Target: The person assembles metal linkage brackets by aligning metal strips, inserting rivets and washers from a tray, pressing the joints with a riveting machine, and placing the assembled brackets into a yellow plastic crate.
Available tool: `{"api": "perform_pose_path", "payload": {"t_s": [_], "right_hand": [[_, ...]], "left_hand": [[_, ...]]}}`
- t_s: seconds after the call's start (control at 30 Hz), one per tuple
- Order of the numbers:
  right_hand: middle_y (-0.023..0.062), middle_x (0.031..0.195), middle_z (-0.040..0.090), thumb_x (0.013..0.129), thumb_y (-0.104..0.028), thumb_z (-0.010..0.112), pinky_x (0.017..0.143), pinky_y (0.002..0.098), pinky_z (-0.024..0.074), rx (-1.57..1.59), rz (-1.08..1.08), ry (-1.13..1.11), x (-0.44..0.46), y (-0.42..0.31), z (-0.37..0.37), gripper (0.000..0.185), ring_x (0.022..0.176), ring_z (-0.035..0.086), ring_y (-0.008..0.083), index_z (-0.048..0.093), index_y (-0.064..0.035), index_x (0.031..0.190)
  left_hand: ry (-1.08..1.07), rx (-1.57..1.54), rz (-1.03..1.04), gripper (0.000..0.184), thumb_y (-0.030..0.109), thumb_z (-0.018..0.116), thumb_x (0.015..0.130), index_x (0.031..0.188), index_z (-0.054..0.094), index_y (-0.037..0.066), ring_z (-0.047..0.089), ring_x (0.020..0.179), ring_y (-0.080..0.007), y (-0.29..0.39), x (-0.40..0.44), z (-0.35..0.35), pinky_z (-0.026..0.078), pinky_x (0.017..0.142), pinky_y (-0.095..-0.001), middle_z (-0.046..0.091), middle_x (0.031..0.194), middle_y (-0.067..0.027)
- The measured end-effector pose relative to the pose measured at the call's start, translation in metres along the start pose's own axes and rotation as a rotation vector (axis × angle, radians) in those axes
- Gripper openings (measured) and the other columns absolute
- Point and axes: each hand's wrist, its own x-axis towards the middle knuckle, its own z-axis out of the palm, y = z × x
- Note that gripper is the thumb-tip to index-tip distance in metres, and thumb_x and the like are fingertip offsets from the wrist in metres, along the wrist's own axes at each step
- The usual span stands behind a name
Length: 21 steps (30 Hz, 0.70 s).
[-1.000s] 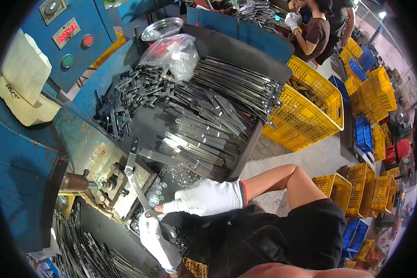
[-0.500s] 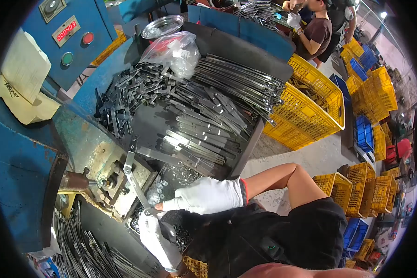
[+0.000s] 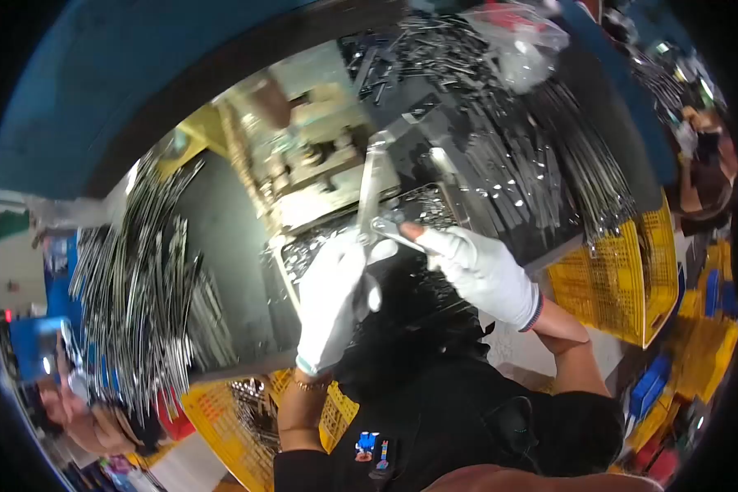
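My left hand (image 3: 334, 291), in a white glove, is closed on the lower end of a jointed metal linkage (image 3: 371, 184). My right hand (image 3: 485, 275), also gloved with a bare fingertip showing, pinches a bar of the linkage close beside the left fingers. The linkage reaches up toward the press fixture (image 3: 320, 164), with another bar angled off to the right at its top. Beneath the hands sits a tray of small metal parts (image 3: 301, 252). The view is blurred by motion.
Long strips (image 3: 135, 303) lie left of the fixture, and more metal bars (image 3: 508, 176) to its right. A plastic bag (image 3: 523, 61) rests at the upper right. Yellow crates (image 3: 607, 283) stand right and below. A co-worker (image 3: 705, 160) is at the far right, another person at lower left.
The head view has swung left and rotated, bringing the left pile of strips into view. Both hands have lifted from around the tray and sit nearer the middle, still holding the linkage.
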Motion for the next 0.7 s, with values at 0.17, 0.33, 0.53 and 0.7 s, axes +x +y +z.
{"api": "perform_pose_path", "payload": {"t_s": [0.17,0.33,0.53,0.7], "right_hand": [[0.0052,0.083,0.055,0.092,0.002,0.056,0.069,0.0289,0.0492,-0.078,-0.009,-0.080,0.006,-0.006,0.003,0.054,0.072,0.056,0.0176,0.057,-0.0162,0.143],[0.0071,0.078,0.051,0.087,0.007,0.057,0.066,0.0294,0.0485,-0.161,-0.057,-0.060,0.011,-0.010,0.010,0.062,0.067,0.055,0.0213,0.058,-0.0201,0.143],[0.0077,0.079,0.052,0.085,0.008,0.058,0.067,0.0303,0.0498,-0.182,-0.133,-0.054,0.016,-0.012,0.013,0.064,0.068,0.056,0.0228,0.057,-0.0188,0.143],[0.0073,0.083,0.056,0.087,0.003,0.061,0.064,0.0329,0.0519,-0.431,-0.131,-0.106,0.020,-0.016,0.005,0.058,0.069,0.061,0.0242,0.059,-0.0193,0.140]], "left_hand": [[-0.093,-0.108,-0.079,0.033,0.030,0.053,0.104,0.122,0.060,0.002,0.042,0.045,-0.0055,-0.003,0.005,-0.012,0.033,0.045,-0.0205,0.060,0.062,-0.0034],[-0.046,0.118,0.026,0.032,0.028,0.052,0.104,0.122,0.060,0.002,0.053,0.049,-0.0079,0.000,0.003,-0.014,0.040,0.048,-0.0220,0.063,0.067,-0.0034],[-0.062,0.048,0.044,0.030,0.026,0.056,0.102,0.119,0.061,0.002,0.059,0.053,-0.0092,0.000,0.009,-0.020,0.044,0.049,-0.0222,0.071,0.090,-0.0047],[-0.099,0.164,0.062,0.028,0.027,0.059,0.101,0.108,0.063,0.000,0.051,0.045,-0.0047,0.025,0.036,-0.049,0.036,0.040,-0.0192,0.071,0.082,-0.0052]]}}
